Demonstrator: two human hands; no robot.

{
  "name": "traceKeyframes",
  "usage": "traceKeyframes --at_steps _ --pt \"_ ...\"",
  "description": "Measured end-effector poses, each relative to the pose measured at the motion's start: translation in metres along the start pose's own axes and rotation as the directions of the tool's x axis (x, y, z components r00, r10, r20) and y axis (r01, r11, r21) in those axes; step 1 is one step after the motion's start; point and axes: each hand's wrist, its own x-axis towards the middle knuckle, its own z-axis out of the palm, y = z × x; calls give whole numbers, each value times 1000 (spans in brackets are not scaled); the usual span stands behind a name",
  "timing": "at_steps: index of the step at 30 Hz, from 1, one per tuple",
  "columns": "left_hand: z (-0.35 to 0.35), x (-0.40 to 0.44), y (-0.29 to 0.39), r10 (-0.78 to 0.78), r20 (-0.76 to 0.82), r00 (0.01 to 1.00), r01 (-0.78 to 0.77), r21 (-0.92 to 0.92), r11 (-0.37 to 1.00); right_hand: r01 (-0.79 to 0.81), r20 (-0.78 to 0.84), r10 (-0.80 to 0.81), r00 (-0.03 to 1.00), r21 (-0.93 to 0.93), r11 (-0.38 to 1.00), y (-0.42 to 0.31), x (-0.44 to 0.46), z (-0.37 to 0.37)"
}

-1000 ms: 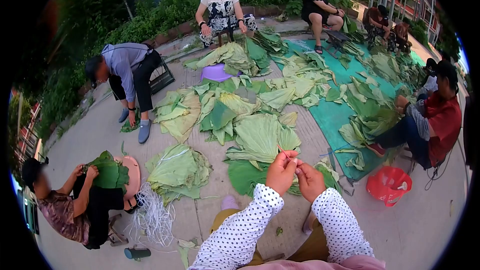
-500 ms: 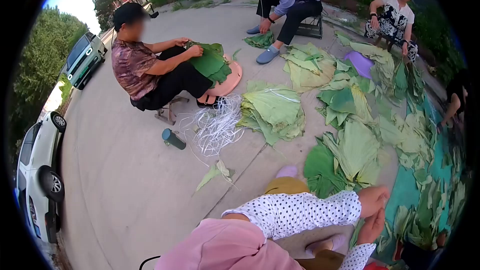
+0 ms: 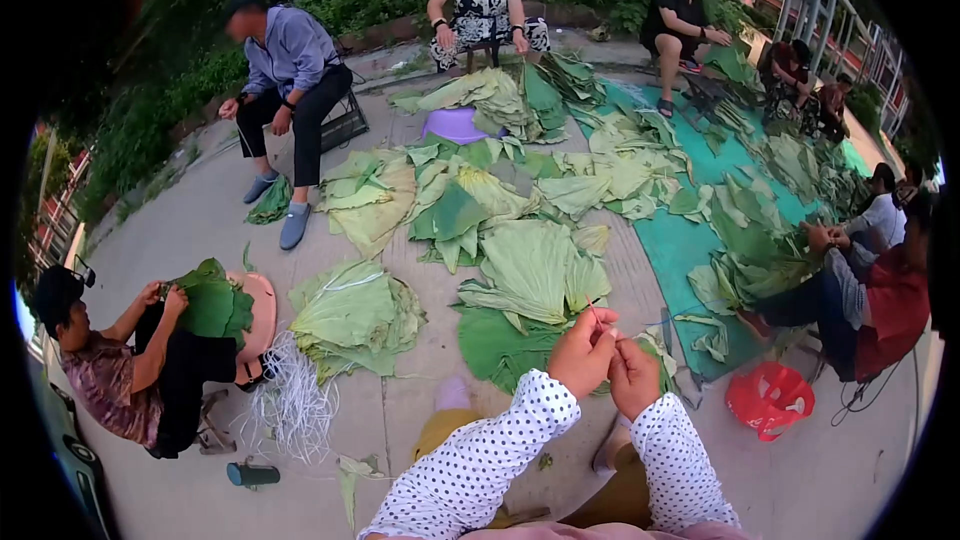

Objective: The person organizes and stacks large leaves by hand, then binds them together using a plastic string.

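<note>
My left hand (image 3: 583,352) is closed in a pinch on a thin reddish stick (image 3: 596,314), whose tip pokes up above the fingers. Close beside it on the right, my right hand (image 3: 634,378) is also pinched, its fingertips almost touching the left ones; what it holds is too small to make out. Just beyond my hands a pale green leaf stack (image 3: 530,265) lies on the pavement. A darker green leaf (image 3: 500,348) spreads out left of my left hand.
A tied leaf bundle (image 3: 355,315), white strings (image 3: 290,405) and a dark bottle (image 3: 253,475) are at the left. A red basket (image 3: 770,400) stands right, near a green sheet (image 3: 665,240). A purple basin (image 3: 455,125) lies farther off. Several people sit around.
The view swung left, then back to the front. The person in the blue-grey shirt has straightened up from bending down. My hands stay together in a pinch.
</note>
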Motion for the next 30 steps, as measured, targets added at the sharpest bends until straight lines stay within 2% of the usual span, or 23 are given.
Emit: traceKeyframes --at_steps 2,7,10,12,14,15,17,18,20,22,24,25,27,28,30 --pt "1 0 0 -23 22 999 24 -44 999 36 14 -36 999 26 999 2 0 2" --pt "-1 1 -4 -98 39 994 103 -178 979 -24 55 22 998 25 999 -1 1 -3" --pt "3 3 -3 -32 -8 999 29 -228 973 -108 7 108 994 149 983 8 4 -4" --pt "6 3 -1 -49 78 996 66 -239 969 -186 12 187 982 205 961 3 -2 -7" --pt "13 -3 5 -173 106 979 195 -259 946 -116 -11 123 992 250 961 0 2 -7" --pt "17 -3 -2 -188 108 976 211 -262 942 -133 -7 139 990 248 960 1 3 -2" --pt "26 -4 -16 -140 106 984 153 -126 980 20 -81 -1 997 228 973 3 1 5" --pt "28 -4 -19 -165 109 980 178 -131 975 -6 -72 23 997 226 974 5 0 5" --pt "32 -1 -25 -7 39 999 6 22 1000 -87 -6 92 996 282 955 6 2 1" --pt "35 1 -19 -26 58 998 25 17 1000 -80 -12 86 996 235 969 4 5 -6" --pt "38 1 -15 -23 123 992 27 -36 999 6 -76 10 997 203 979 8 3 -9" --pt "39 1 -13 -32 126 991 37 -37 999 -5 -76 21 997 203 979 6 3 -12" --pt "39 1 -8 -74 267 961 131 -200 971 -124 -98 169 981 354 927 -2 -2 -26" --pt "38 5 -3 -81 276 958 140 -202 969 -133 -102 179 979 351 927 -3 -3 -33" --pt "27 16 5 -208 321 924 248 -89 965 -121 -75 131 989 124 985 -6 -10 -47"
